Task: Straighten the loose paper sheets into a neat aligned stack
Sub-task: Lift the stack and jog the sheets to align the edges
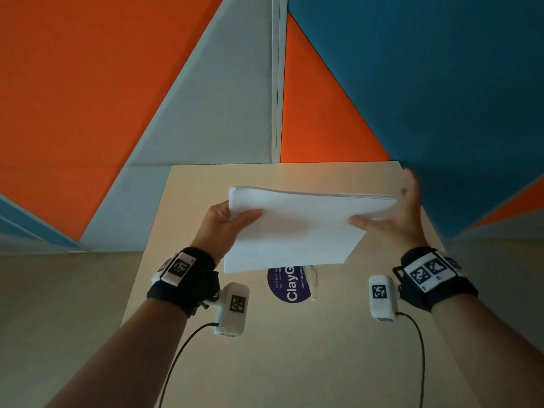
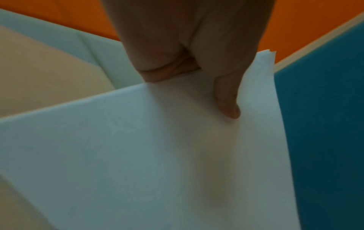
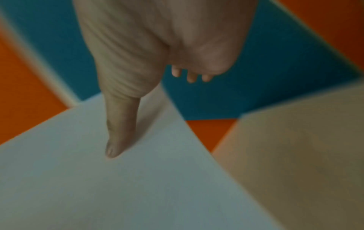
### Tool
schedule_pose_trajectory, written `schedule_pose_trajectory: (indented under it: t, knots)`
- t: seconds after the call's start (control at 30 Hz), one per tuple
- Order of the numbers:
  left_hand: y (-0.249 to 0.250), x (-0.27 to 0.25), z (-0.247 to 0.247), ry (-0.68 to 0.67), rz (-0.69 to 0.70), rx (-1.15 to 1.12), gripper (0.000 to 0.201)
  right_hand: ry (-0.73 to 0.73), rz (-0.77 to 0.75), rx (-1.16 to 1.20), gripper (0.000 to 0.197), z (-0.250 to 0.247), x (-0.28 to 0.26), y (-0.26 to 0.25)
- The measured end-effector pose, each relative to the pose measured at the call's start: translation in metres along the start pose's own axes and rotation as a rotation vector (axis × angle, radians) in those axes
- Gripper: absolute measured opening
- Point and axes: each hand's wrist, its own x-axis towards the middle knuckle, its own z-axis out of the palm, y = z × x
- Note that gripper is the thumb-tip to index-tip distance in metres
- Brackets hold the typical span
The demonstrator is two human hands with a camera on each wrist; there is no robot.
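Observation:
A stack of white paper sheets (image 1: 294,228) is held tilted above the beige table (image 1: 294,363), its far long edge showing several slightly uneven layers. My left hand (image 1: 232,219) grips the stack's left edge, thumb on top and fingers underneath; in the left wrist view the thumb (image 2: 228,101) presses the top sheet (image 2: 157,155). My right hand (image 1: 394,210) is at the right edge, blurred, with its thumb lying on the top sheet and its fingers straight up past the edge. The right wrist view shows that thumb (image 3: 118,132) on the paper (image 3: 118,194).
A round purple sticker (image 1: 290,287) lies on the table under the stack's near edge, with a small clear object (image 1: 313,281) beside it. Wall panels in orange, grey and blue (image 1: 441,83) rise right behind the table's far edge. Cables trail from both wrist cameras.

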Motion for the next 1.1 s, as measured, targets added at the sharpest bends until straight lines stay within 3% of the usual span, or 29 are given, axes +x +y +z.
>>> schedule_pose_trajectory:
  t: [0.07,0.13,0.2,0.27,0.4,0.53,0.57,0.67,0.8,0.93,1.1]
  knots:
    - [-0.014,0.001,-0.003,0.022,-0.040,-0.065,0.011,-0.161,0.172,0.278,0.121,0.006,-0.006,0.020]
    - [-0.027,0.002,-0.001,0.044,-0.083,-0.091,0.011,-0.311,0.199,0.287,0.087,0.013,-0.014,0.025]
    - [-0.039,0.003,0.001,0.072,-0.104,-0.118,0.010,-0.353,0.202,0.230,0.042,0.022,-0.019,0.025]
    - [-0.050,0.003,0.002,0.100,-0.115,-0.134,0.010,-0.327,0.193,0.237,0.026,0.026,-0.019,0.026]
    - [-0.067,0.001,0.001,0.126,-0.140,-0.094,0.012,-0.291,0.215,0.196,0.037,0.031,-0.019,0.038]
    - [-0.078,-0.001,0.002,0.157,-0.189,-0.042,0.014,-0.286,0.294,0.116,0.072,0.040,-0.019,0.053]
    - [-0.078,-0.001,0.003,0.164,-0.194,-0.050,0.014,-0.273,0.297,0.122,0.071,0.041,-0.019,0.052]
    - [-0.071,-0.001,0.008,0.152,-0.171,-0.094,0.016,-0.264,0.235,0.203,0.031,0.037,-0.022,0.037]
    - [-0.058,0.004,0.005,0.172,-0.044,-0.097,0.035,-0.267,0.207,0.247,0.042,0.030,-0.020,0.037]
    - [-0.046,0.009,0.014,0.286,0.002,-0.145,0.038,-0.278,0.164,0.278,0.033,0.033,-0.021,0.033]
    - [-0.043,0.019,0.017,0.336,-0.001,-0.092,0.014,-0.238,0.173,0.292,0.034,0.038,-0.020,0.031]
